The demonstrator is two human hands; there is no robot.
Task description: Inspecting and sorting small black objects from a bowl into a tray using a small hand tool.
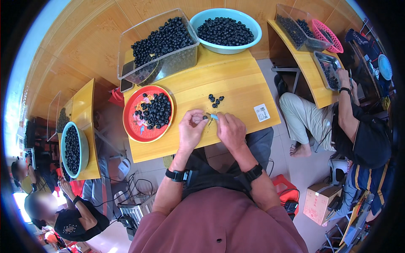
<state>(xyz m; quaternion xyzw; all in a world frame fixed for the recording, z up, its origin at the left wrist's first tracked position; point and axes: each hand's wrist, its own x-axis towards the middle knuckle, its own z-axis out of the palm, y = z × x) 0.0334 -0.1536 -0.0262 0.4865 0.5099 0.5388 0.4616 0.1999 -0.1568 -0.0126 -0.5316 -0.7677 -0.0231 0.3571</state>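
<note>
Over the near edge of the yellow table (236, 80), my left hand (192, 127) pinches one small dark round bead-like piece (205, 117) between thumb and fingertips. My right hand (231, 130) is closed on a small tool with a light-blue handle (214, 117); its tip points at the piece, and whether they touch is too small to tell. Bits of debris lie beneath the fingers. Just beyond my hands sits a small group of loose dark pieces (214, 100). To my left, a red round tray (136, 133) with a yellow rim and flower pattern holds many more.
At the table's back stand a clear plastic bin (185, 57) and a light-blue basin (253, 42), both full of dark pieces. A white label (261, 113) lies on the right. Co-workers sit at side tables, one by a metal tray (318, 63), another near a basin (84, 147).
</note>
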